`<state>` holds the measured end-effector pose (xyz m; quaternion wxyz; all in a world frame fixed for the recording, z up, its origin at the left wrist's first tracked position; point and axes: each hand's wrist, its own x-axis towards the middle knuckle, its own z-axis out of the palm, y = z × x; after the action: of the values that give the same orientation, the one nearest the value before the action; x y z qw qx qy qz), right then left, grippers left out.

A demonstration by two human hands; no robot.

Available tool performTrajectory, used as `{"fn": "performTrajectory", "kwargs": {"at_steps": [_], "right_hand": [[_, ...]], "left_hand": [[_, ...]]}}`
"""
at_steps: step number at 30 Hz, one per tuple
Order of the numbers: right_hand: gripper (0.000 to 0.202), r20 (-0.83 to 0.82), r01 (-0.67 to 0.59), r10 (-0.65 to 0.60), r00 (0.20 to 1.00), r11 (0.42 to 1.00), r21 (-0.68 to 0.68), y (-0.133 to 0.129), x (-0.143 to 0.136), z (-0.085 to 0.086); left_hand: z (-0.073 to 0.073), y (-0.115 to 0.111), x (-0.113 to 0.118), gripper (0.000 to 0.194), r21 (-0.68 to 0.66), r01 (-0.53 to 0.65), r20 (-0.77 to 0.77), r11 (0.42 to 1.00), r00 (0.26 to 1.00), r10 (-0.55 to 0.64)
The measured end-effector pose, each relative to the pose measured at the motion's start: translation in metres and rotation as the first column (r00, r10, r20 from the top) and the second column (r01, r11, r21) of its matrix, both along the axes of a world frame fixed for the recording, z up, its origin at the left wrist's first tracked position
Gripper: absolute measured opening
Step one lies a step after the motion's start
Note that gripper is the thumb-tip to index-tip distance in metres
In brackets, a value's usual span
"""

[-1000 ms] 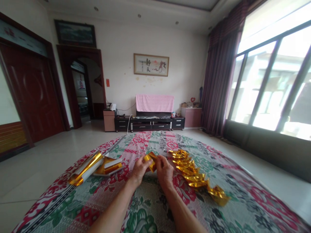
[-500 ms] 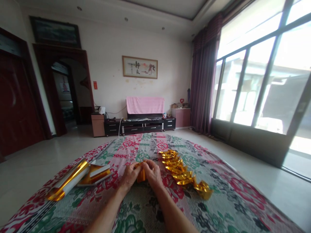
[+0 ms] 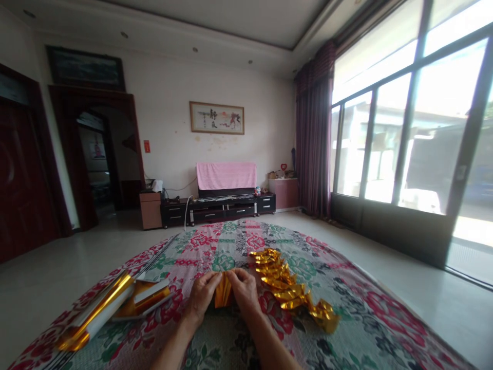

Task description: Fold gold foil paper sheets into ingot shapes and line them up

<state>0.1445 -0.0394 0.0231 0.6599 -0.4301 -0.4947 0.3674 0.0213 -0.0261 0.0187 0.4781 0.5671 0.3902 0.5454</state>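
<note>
Between my two hands is a small piece of gold foil paper (image 3: pixel 223 294), its upper edge pinched and its lower part hanging down with creases. My left hand (image 3: pixel 202 297) grips it with thumb and forefinger from the left. From the other side my right hand (image 3: pixel 245 291) pinches it, close to the left fingertips. To the right lies a row of folded gold foil pieces (image 3: pixel 283 280), overlapping one another. On the left rest a gold foil roll (image 3: pixel 100 308) with a white side and a stack of gold and white sheets (image 3: pixel 148 298).
A flowered cloth (image 3: pixel 215 349) covers the rounded surface under my hands. Beyond it stand a low black cabinet (image 3: pixel 225 209) and a pink cloth (image 3: pixel 226 176) over a screen-like shape. Tall windows (image 3: pixel 389 154) with a purple curtain (image 3: pixel 314 139) are on the right.
My hands have moved slightly apart, and more of the gold foil paper shows between them. The whole view has tilted up a little. The row and the roll lie as before.
</note>
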Motion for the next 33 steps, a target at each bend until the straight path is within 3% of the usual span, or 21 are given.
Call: {"fn": "performTrajectory", "kwargs": {"at_steps": [5,11,22,26,33], "right_hand": [[0.023,0.074,0.028,-0.026,0.997,1.000,-0.015,0.000,0.001,0.001],[0.026,0.043,-0.065,0.065,0.997,0.998,-0.014,-0.001,0.003,0.001],[0.027,-0.060,-0.131,0.128,0.990,0.990,-0.050,0.006,0.006,-0.006],[0.031,-0.069,-0.127,0.126,0.990,0.992,-0.006,0.008,0.007,-0.011],[0.039,-0.048,-0.101,0.100,0.994,0.995,-0.014,-0.002,0.007,0.003]], "left_hand": [[0.000,-0.001,-0.001,0.029,0.027,-0.010,-0.052,1.000,0.999,0.011],[-0.001,0.001,0.000,0.028,0.016,-0.008,-0.130,1.000,0.991,0.010],[0.001,-0.001,0.002,0.030,0.000,-0.014,-0.085,1.000,0.996,0.014],[0.001,-0.002,0.001,0.029,0.011,-0.020,-0.058,1.000,0.998,0.020],[-0.001,0.000,-0.002,0.031,0.083,-0.100,-0.183,0.992,0.976,0.114]]}}
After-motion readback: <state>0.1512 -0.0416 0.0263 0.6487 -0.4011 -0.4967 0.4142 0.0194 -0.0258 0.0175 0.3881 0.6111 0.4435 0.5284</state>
